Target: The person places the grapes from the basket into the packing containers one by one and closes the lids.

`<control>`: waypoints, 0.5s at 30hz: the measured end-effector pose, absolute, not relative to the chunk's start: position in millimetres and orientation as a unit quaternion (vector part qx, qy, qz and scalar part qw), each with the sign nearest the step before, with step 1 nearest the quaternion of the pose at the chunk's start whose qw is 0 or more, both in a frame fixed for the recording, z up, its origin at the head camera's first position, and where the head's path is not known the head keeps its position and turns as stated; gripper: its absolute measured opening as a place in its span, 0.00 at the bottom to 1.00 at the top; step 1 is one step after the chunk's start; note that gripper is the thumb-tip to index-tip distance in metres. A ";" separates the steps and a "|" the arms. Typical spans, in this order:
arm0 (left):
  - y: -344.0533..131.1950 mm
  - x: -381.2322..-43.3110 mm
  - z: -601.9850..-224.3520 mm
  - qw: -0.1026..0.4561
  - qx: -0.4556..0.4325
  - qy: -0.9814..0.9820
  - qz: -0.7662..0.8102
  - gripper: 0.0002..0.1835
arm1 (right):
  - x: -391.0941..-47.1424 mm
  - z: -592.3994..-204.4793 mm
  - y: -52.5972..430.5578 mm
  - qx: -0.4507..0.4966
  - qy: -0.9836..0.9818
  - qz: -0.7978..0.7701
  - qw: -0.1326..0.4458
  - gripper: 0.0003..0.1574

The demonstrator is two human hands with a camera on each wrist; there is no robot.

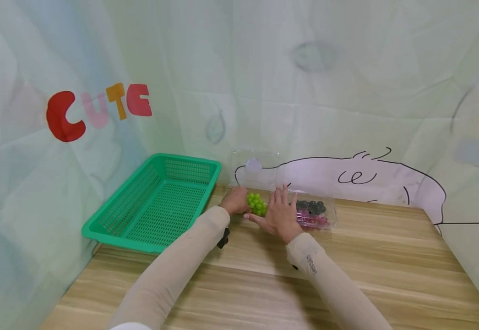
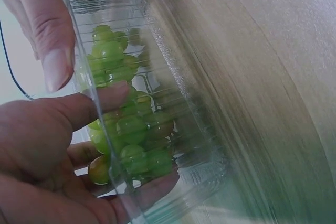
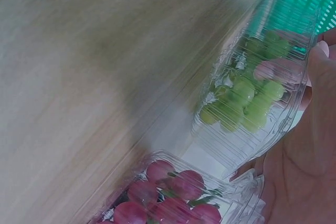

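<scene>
Green grapes (image 1: 257,204) lie in a clear plastic box whose lid (image 1: 266,176) is raised against the back wall. My left hand (image 1: 234,200) reaches into it from the left. In the left wrist view its fingers curl round the bunch (image 2: 131,129), on both sides of the grapes. My right hand (image 1: 280,214) lies at the right end of this box with its fingers straight and spread. Its thumb (image 2: 56,61) touches the box's rim. Close on the right stands another clear box (image 1: 332,216) with dark grapes (image 1: 311,206) and red grapes (image 3: 173,205).
A green plastic basket (image 1: 150,250) with perforated sides stands at the left of the wooden table (image 1: 256,293). Printed cloth walls (image 1: 346,105) rise behind and beside the table.
</scene>
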State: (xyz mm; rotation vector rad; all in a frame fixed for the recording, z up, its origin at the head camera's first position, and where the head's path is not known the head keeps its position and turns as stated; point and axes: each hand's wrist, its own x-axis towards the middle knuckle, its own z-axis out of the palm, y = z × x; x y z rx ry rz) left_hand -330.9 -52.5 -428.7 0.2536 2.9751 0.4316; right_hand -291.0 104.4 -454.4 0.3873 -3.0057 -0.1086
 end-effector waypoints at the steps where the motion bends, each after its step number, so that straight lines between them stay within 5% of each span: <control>1: -52.5 -330.8 -428.2 0.061 0.084 0.984 0.144 0.16 | -291.3 -454.0 104.4 0.128 -0.990 -0.034 0.055 0.80; 15: -53.4 -324.9 -421.7 0.081 0.067 0.980 0.170 0.15 | -290.0 -453.3 104.9 0.130 -0.989 -0.030 0.059 0.80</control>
